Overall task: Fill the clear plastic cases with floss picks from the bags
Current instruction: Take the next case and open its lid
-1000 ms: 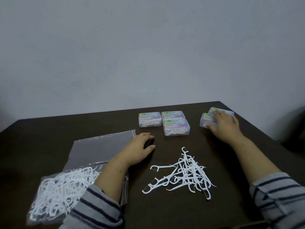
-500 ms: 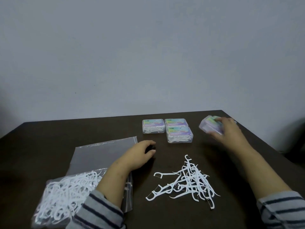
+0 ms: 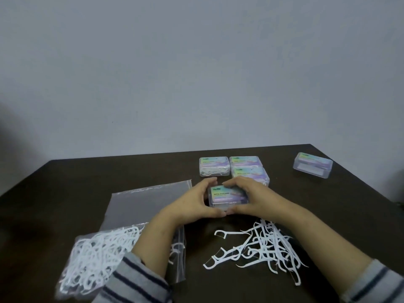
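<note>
You are gripping an unfilled case (image 3: 227, 196) in both hands' fingers (image 3: 209, 182); three cases (image 3: 235, 168) look filled, loose picks (image 3: 258, 246) waiting.

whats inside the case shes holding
Both hands, left hand and right hand, grip the held case. Its label covers most of the inside; no picks show, so it looks empty.

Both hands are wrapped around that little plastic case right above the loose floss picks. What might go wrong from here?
1. The left hand and right hand grip the case from both sides; if the lid pops open suddenly, it could slip onto the table.
2. The loose floss picks lie tangled under the right wrist, so a forearm could sweep some away.
3. The left forearm crosses the bag of picks and might drag it.
</note>
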